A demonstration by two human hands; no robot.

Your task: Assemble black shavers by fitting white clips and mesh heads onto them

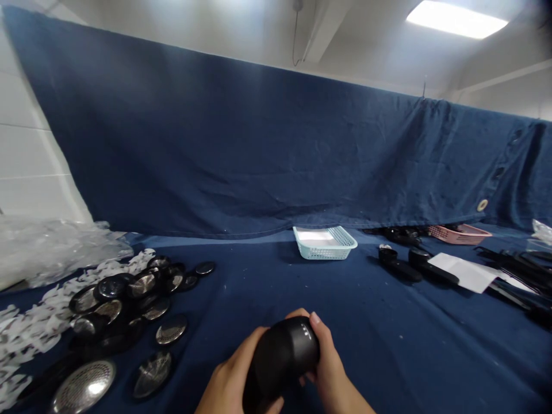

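left hand (235, 368) + right hand (331, 365): both wrapped round black part (280, 359), one each side | from part: dark discs (171, 330) 10 o'clock; pale-blue basket (325, 253) 1 o'clock

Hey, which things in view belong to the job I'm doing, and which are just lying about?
In the job:
- black rounded part, held in your left hand and right hand

Apparently lying about:
- round discs, though possibly related
- white bits
- clear plastic
- light blue basket
- pink basket
- white paper, right
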